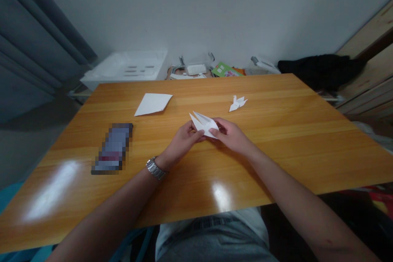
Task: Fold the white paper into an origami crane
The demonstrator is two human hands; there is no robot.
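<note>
Between my two hands is a piece of folded white paper (202, 124), with two narrow points at its far left and a flap spread open on the right. My left hand (184, 135) pinches its lower left side, thumb on top. On the right side, my right hand (229, 133) grips the same paper, its thumb pressing the near edge. The fingers beneath the paper are mostly hidden. Beyond my right hand a small folded paper crane (238, 103) stands on the table. A flat white sheet of paper (152, 104) lies to the far left of my hands.
The wooden table (276, 110) spans the view. A phone (113, 147) with a blurred screen lies at the left. Behind the table's far edge are a white tray (123, 65), a green booklet (226, 69), cables and a black cloth (319, 69).
</note>
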